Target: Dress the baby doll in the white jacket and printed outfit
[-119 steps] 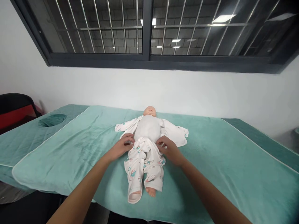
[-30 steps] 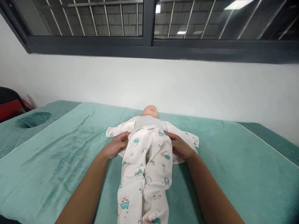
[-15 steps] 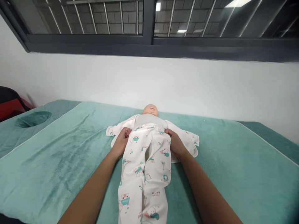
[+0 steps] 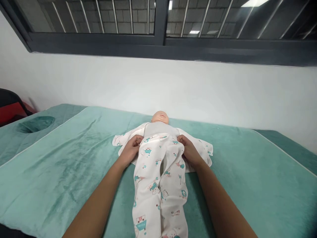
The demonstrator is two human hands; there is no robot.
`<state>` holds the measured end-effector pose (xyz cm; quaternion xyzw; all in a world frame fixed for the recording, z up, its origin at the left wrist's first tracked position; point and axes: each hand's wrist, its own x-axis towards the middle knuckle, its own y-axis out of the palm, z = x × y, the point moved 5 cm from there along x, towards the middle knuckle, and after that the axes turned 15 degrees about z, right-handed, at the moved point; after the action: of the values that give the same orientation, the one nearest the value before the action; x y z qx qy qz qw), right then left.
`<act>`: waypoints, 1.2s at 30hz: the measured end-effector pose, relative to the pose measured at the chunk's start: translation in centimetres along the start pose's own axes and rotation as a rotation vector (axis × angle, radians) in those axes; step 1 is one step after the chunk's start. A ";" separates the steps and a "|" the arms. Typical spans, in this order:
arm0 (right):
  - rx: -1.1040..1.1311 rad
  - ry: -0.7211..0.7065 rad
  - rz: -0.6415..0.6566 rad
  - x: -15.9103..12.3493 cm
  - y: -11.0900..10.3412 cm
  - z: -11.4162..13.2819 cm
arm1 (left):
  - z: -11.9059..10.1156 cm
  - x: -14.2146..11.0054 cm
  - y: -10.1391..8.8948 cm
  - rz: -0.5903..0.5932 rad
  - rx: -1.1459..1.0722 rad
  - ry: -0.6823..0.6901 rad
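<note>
A baby doll point(image 4: 160, 117) lies on its back, its head toward the wall. It wears a white long-sleeved top point(image 4: 198, 144) spread out at both sides, with a plain pale area at the chest. White printed baby pants point(image 4: 151, 175) lie over its lower body, legs stretched toward me. At the left of the waistband, my left hand point(image 4: 131, 149) is closed with its fingers on the fabric. My right hand point(image 4: 189, 151) pinches the opposite edge of the waist. Some fingertips are hidden by cloth, and the doll's legs are not visible.
The doll rests on a bed with a green velvety cover point(image 4: 61, 172), wrinkled at left. A round hole point(image 4: 36, 124) shows in the bed's left end. Behind it are a white wall point(image 4: 223, 92) and a dark window frame point(image 4: 99, 46). A red and black object point(image 4: 12, 109) stands at far left.
The pants' legs have shifted to the right. Their waist sits slightly lower, showing more of the pale chest area. Both hands keep to the waist sides, the left a little farther right.
</note>
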<state>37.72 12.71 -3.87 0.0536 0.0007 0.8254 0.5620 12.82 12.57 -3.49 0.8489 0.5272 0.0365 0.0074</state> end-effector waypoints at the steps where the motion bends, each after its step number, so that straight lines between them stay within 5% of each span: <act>1: -0.021 0.016 0.033 -0.2 0.0 0.4 | 0.0 -0.1 -0.2 0.012 0.007 0.004; 6: -0.176 0.022 0.150 -0.9 -0.3 1.7 | -0.5 -0.3 -0.8 -0.019 -0.011 0.037; 13: -0.496 -0.120 0.021 -0.6 -0.9 1.7 | -1.0 -0.2 -0.8 -0.046 0.168 0.023; 24: -0.094 0.071 0.009 0.2 -1.4 -0.8 | -1.4 -0.1 -0.9 -0.058 0.255 0.174; 31: -0.486 -0.211 -0.030 0.7 -0.2 1.8 | -1.5 -0.2 -0.9 -0.050 0.226 0.110; 36: -0.756 -0.220 0.024 1.6 1.0 4.5 | -1.2 -0.2 -1.2 -0.011 0.150 0.110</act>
<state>36.65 13.57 0.83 -0.0688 -0.3641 0.7634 0.5291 11.60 12.91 -2.37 0.8410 0.5325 0.0434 -0.0852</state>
